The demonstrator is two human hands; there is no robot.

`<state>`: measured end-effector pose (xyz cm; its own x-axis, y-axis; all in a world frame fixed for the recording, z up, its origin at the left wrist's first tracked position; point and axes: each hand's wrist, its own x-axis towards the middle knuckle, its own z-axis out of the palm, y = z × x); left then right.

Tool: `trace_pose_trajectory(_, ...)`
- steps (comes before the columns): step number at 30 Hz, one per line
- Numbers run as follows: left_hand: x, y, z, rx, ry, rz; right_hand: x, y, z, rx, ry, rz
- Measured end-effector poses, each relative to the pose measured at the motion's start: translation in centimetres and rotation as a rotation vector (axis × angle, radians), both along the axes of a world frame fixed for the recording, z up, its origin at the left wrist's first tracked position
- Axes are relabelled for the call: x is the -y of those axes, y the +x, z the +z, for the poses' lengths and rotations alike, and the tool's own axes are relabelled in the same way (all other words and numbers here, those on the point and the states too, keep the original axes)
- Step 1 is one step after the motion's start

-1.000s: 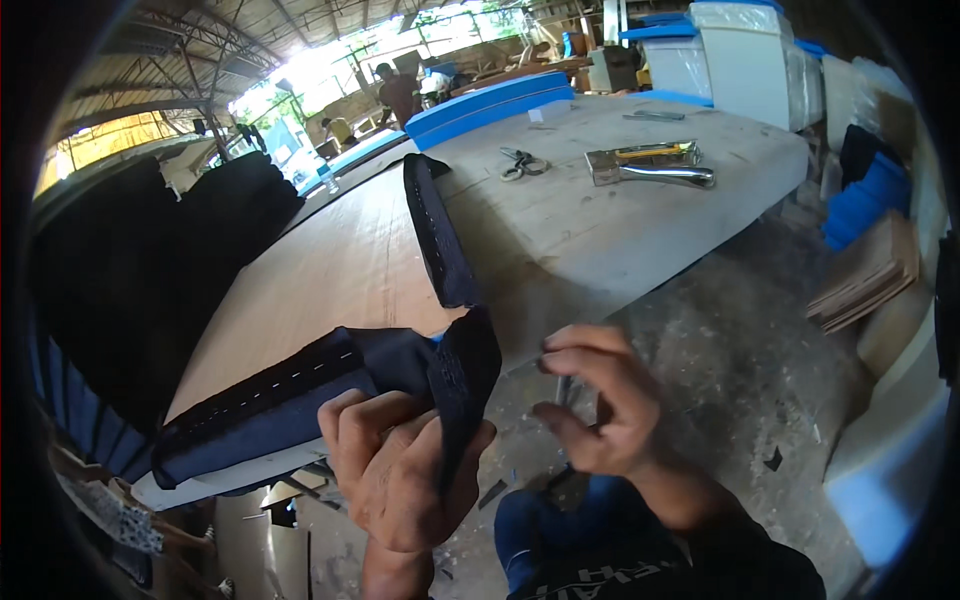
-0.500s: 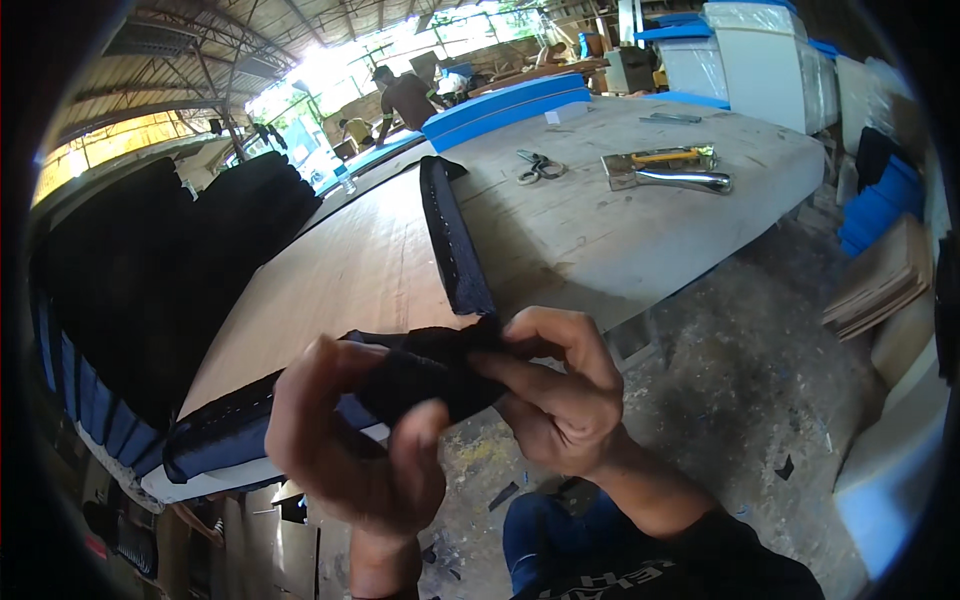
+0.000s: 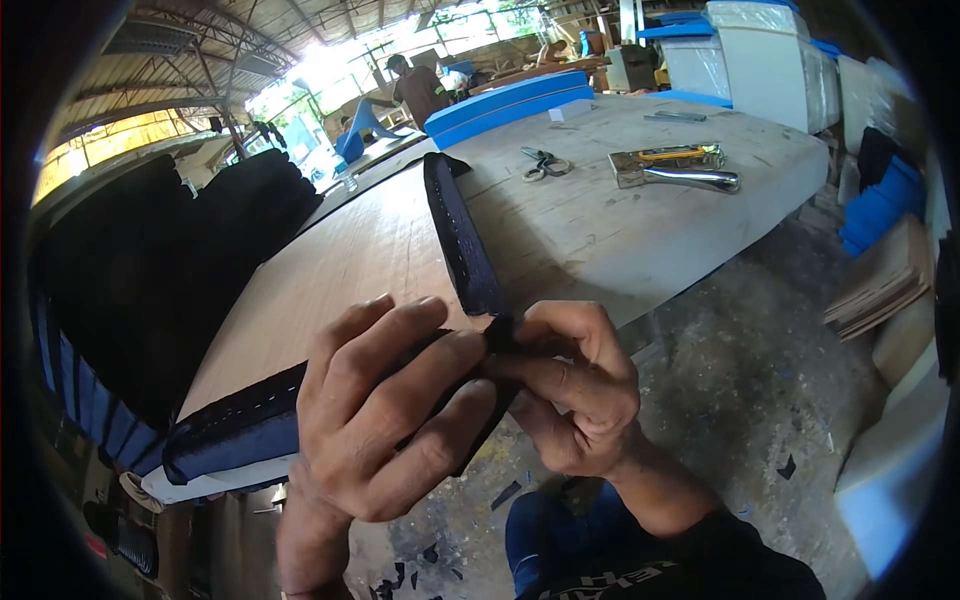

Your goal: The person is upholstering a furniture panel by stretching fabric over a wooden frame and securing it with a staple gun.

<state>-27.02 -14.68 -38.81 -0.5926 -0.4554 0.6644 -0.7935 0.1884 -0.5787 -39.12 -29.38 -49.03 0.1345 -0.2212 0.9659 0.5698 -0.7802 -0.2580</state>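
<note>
Black fabric covers the near corner of a wooden panel. My right hand pinches the fabric at that corner between thumb and fingers. Over the same fabric, just left of the corner, lies my left hand, its fingers stretched and spread; its thumb is hidden. A stapled dark fabric strip runs along the panel's right edge, and another strip borders the near edge. Both hands hide much of the corner.
Scissors and a metal staple gun lie on the pale tabletop. Dark fabric drapes at left. Beyond are a blue foam block and a person. Wrapped white blocks stand far right. Scraps litter the floor.
My left hand has gone from pinching the black fabric to lying spread over it. My right hand still grips at the corner. The person in the background has straightened up.
</note>
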Motion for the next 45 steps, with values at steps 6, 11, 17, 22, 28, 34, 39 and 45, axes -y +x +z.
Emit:
trace_pose_trajectory(6, 1.4, 0.4, 1.9, -0.12, 0.224, -0.225, 0.1, -0.4, 0.6, -0.028, 0.041, 0.071)
trace_pose_trajectory(11, 1.8, 0.6, 1.9, -0.173, 0.21, -0.254, 0.0, -1.0, 0.1, -0.044, 0.042, -0.045)
trace_pose_trajectory(17, 1.9, 0.6, 1.9, -0.113, 0.136, -0.198, -1.0, -0.3, -1.2, 0.033, 0.142, -0.07)
trace_pose_trajectory(22, 2.0, -0.1, 2.3, -0.236, 0.142, -0.084, -0.6, 0.9, -0.6, 0.099, 0.131, -0.096)
trace_pose_trajectory(28, 2.4, -0.6, 3.3, -0.477, 0.239, -0.03, -0.5, 0.9, 0.2, 0.07, 0.172, -0.008)
trace_pose_trajectory(34, 2.8, -0.8, 3.7, -0.648, 0.277, 0.082, -0.2, 1.1, 0.2, 0.027, 0.237, 0.06)
trace_pose_trajectory(39, 3.3, -0.5, 4.0, -0.7, 0.327, 0.138, -0.3, 1.1, 0.3, 0.014, 0.264, 0.087)
trace_pose_trajectory(45, 4.2, 0.0, 4.2, -0.737, 0.419, 0.187, 0.9, -0.3, 0.2, -0.053, 0.259, 0.085)
